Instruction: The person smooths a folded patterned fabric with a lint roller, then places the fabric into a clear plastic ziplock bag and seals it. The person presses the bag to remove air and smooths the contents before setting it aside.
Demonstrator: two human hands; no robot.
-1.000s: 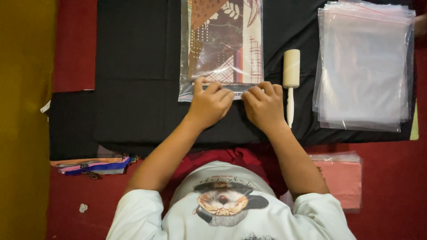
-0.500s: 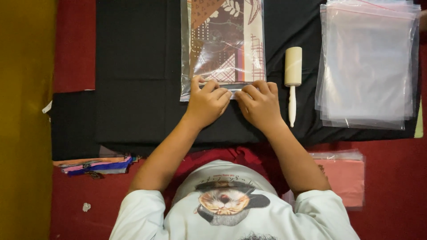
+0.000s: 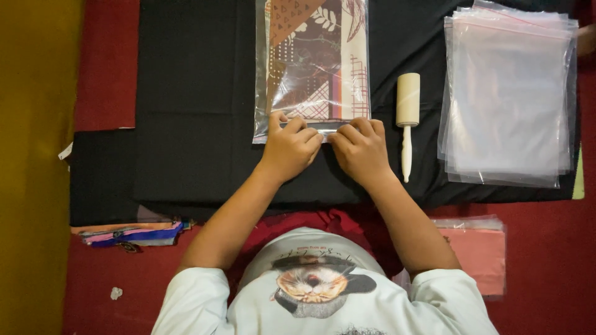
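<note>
A clear plastic zip bag [image 3: 313, 68] holding a folded patterned fabric in brown, maroon and cream lies on a black cloth [image 3: 192, 118]. My left hand [image 3: 288, 149] and my right hand [image 3: 362, 149] sit side by side on the bag's near edge, fingers curled and pressing down on its closure strip. The thumbs almost meet at the middle of the strip.
A cream lint roller [image 3: 407, 121] lies just right of the bag. A stack of empty clear bags [image 3: 506, 99] sits at the far right. Folded coloured fabrics [image 3: 130, 234] lie at lower left, a bagged pink item [image 3: 478, 248] at lower right, all on a red floor covering.
Both hands have stayed on the bag's near edge, the fingers shifting only slightly along the strip. The camera view has drifted a little.
</note>
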